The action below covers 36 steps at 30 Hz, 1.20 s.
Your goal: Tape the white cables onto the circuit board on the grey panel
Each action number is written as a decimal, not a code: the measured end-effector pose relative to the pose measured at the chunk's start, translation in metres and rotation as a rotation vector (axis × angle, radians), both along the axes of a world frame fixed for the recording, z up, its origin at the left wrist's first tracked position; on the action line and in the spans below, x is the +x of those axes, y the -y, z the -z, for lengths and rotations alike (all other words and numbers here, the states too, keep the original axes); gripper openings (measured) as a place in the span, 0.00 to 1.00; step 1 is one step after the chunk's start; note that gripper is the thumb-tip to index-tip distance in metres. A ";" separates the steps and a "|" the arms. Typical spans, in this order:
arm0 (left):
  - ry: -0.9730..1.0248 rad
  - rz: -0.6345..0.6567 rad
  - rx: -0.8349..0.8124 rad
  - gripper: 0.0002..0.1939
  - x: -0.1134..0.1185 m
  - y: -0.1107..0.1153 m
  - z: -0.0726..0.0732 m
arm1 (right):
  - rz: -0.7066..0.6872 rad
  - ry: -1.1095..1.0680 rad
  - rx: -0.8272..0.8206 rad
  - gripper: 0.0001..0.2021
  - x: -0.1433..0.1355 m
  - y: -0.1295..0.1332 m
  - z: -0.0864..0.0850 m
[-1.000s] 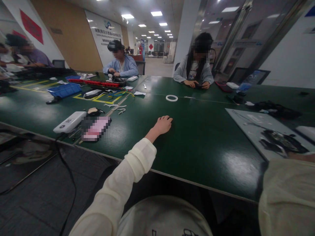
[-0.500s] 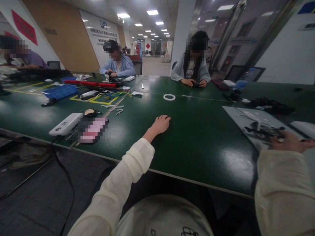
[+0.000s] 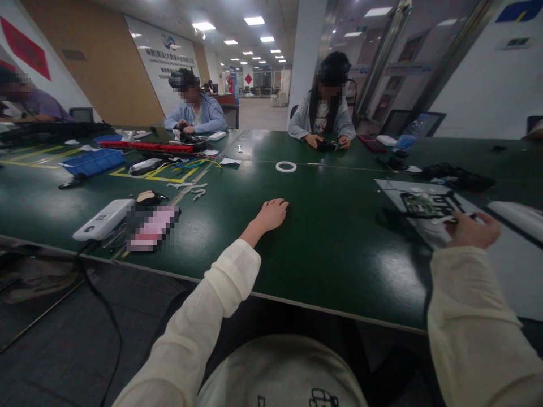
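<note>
My right hand (image 3: 473, 229) grips the near edge of a black frame with a green circuit board (image 3: 424, 204), tilted up above a pale grey sheet (image 3: 483, 254) at the right. My left hand (image 3: 272, 215) rests on the dark green table (image 3: 331, 237), palm down, its fingers lying on the surface with nothing visible in them. Beyond it lies a white ring (image 3: 285, 167), not touched by either hand.
Left of my left arm are a pink phone (image 3: 153, 229), a white power bank (image 3: 104, 219) and a blue tray (image 3: 94, 162). Black cloth (image 3: 458, 176) lies at the back right. People sit across the table, one holding a dark object.
My right hand has closed on the black frame and lifted it, tilting its green board into view. The view has shifted slightly; my left hand stays on the table.
</note>
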<state>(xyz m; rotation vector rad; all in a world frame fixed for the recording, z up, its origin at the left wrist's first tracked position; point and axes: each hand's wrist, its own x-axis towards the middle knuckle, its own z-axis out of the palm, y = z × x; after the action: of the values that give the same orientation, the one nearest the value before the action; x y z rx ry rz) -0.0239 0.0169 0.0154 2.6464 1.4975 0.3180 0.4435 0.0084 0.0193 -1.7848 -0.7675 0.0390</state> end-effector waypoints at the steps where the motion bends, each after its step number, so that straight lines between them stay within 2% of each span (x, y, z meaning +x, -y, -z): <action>1: -0.002 0.000 0.005 0.22 0.000 0.000 -0.001 | 0.014 -0.138 0.019 0.32 -0.011 0.002 -0.006; 2: -0.001 0.001 0.013 0.21 0.000 0.001 -0.001 | -0.020 -0.244 0.039 0.33 -0.023 0.004 -0.011; 3: 0.002 0.000 0.022 0.21 0.000 0.001 -0.002 | -0.114 -0.313 0.050 0.33 -0.037 0.006 -0.017; 5: 0.020 -0.017 0.044 0.20 0.001 0.002 -0.005 | -0.361 -0.435 0.066 0.31 -0.068 0.010 -0.026; 7: 0.077 -0.076 0.087 0.20 0.001 0.003 -0.009 | -0.578 -0.532 0.013 0.30 -0.098 0.014 -0.030; 11: 0.349 -0.235 0.253 0.17 -0.002 0.001 -0.019 | -0.941 -0.504 -0.134 0.28 -0.145 0.021 -0.026; 14: 0.569 -0.305 0.281 0.15 -0.005 -0.006 -0.021 | -1.106 -0.446 -0.213 0.29 -0.166 0.025 -0.018; 17: 0.697 -0.289 0.120 0.16 -0.005 -0.013 -0.017 | -1.165 -0.442 -0.269 0.27 -0.180 0.026 -0.011; 20: 0.680 -0.196 -0.067 0.18 0.002 -0.009 -0.014 | -1.140 -0.380 -0.288 0.26 -0.190 0.023 -0.008; 24: 0.434 0.020 -0.057 0.25 0.015 0.010 -0.021 | -1.139 -0.200 -0.318 0.26 -0.201 0.015 -0.007; 28: 0.189 0.205 -0.063 0.37 0.023 0.024 -0.028 | -1.151 -0.017 -0.338 0.24 -0.212 0.002 -0.006; 31: 0.070 0.228 -0.083 0.43 0.024 0.026 -0.024 | -1.125 0.062 -0.336 0.23 -0.219 -0.006 -0.004; 36: 0.018 0.182 -0.121 0.44 0.021 0.021 -0.015 | -1.074 0.234 -0.378 0.22 -0.209 -0.014 -0.003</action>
<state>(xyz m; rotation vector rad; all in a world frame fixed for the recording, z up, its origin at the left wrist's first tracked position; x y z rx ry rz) -0.0025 -0.0043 0.0305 2.6505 1.2178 0.2287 0.2345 0.0220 0.0226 -1.5222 -1.9106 0.7306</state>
